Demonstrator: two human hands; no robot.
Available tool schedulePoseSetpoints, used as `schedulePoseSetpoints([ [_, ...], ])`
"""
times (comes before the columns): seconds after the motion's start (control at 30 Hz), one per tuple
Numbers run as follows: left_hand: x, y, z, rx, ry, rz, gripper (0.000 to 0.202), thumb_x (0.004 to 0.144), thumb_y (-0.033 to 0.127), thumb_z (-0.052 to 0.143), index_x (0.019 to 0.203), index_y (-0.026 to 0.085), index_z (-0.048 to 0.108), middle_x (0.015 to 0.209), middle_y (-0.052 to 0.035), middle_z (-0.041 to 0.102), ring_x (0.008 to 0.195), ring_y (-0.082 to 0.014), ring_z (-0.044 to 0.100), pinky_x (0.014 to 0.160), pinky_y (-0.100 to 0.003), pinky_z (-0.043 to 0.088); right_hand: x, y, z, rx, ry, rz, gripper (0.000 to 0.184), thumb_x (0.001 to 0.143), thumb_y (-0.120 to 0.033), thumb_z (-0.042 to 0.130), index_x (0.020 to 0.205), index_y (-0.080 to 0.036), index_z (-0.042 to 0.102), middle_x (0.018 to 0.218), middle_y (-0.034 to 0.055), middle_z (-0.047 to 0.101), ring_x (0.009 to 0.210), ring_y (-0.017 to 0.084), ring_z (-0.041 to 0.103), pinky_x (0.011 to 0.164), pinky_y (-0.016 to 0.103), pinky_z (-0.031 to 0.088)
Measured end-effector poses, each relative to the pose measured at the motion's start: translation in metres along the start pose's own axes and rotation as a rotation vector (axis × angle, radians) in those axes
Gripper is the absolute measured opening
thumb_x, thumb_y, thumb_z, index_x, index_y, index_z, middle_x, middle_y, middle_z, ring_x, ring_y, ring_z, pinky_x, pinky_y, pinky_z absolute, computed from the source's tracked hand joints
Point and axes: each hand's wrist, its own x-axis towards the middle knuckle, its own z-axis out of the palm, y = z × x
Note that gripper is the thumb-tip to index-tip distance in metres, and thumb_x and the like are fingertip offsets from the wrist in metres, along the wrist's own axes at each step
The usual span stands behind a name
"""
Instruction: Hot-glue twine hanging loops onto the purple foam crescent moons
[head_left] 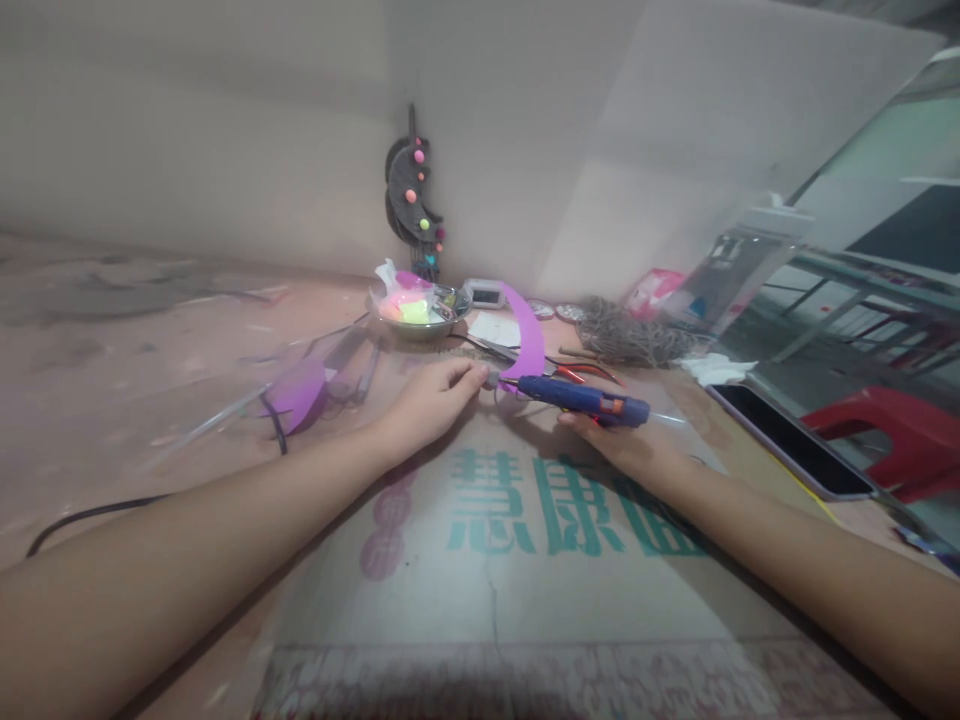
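Note:
My right hand (pixel 626 447) is closed round a blue hot glue gun (pixel 581 396). A clear glue stick (pixel 667 418) juts from its back end, and its nozzle points left. My left hand (pixel 439 397) pinches a small grey piece (pixel 492 379) right by the nozzle; whether they touch is unclear. Just above the nozzle stands a purple crescent-shaped piece (pixel 531 335), curving upward. I cannot tell whether it is joined to the grey piece. Under both hands lies a printed cardboard sheet (pixel 450 610) with green characters.
Behind are a glass bowl (pixel 416 325) of colourful bits and a dark crescent ornament (pixel 409 195) with small balls. Grey yarn (pixel 626 332) and a phone (pixel 791 440) lie to the right. Another purple piece (pixel 304 395) and a black cord (pixel 90 512) are left. A red stool (pixel 885 430) stands beyond.

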Motion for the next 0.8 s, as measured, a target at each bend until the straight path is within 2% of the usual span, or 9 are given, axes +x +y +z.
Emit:
schedulePoseSetpoints([
  [0.27, -0.001, -0.001, 0.000, 0.021, -0.002, 0.009, 0.036, 0.093, 0.040, 0.040, 0.068, 0.017, 0.050, 0.066, 0.0024, 0.052, 0.065, -0.0134, 0.049, 0.063, -0.024, 0.034, -0.001, -0.008, 0.000, 0.047, 0.028, 0.042, 0.027, 0.076, -0.046, 0.068, 0.089, -0.023, 0.066, 0.090, 0.0070, 0.070, 0.090, 0.027, 0.065, 0.082, 0.044, 0.053],
  [0.47, 0.000, -0.002, 0.001, 0.044, -0.003, 0.022, 0.034, 0.093, 0.039, 0.040, 0.071, 0.017, 0.052, 0.069, 0.0016, 0.054, 0.068, -0.0139, 0.050, 0.064, -0.025, 0.035, -0.001, -0.011, 0.000, 0.025, 0.049, 0.077, 0.027, 0.074, -0.047, 0.068, 0.086, -0.023, 0.065, 0.086, 0.0056, 0.070, 0.084, 0.025, 0.065, 0.078, 0.041, 0.053],
  [0.63, 0.000, -0.001, 0.001, 0.057, -0.007, 0.051, 0.034, 0.093, 0.038, 0.039, 0.073, 0.017, 0.055, 0.074, 0.0001, 0.057, 0.073, -0.0153, 0.051, 0.065, -0.025, 0.035, 0.000, -0.007, -0.001, -0.026, 0.038, 0.045, 0.024, 0.076, -0.046, 0.067, 0.083, -0.023, 0.064, 0.088, 0.0055, 0.069, 0.086, 0.024, 0.064, 0.078, 0.038, 0.052],
  [0.8, -0.001, 0.001, -0.001, 0.039, 0.012, 0.021, 0.034, 0.093, 0.039, 0.038, 0.072, 0.016, 0.053, 0.073, 0.0004, 0.057, 0.070, -0.0147, 0.050, 0.064, -0.024, 0.034, 0.004, -0.024, -0.012, -0.036, 0.069, 0.113, 0.021, 0.080, -0.044, 0.061, 0.085, -0.024, 0.062, 0.083, 0.0028, 0.067, 0.076, 0.022, 0.064, 0.073, 0.037, 0.052],
])
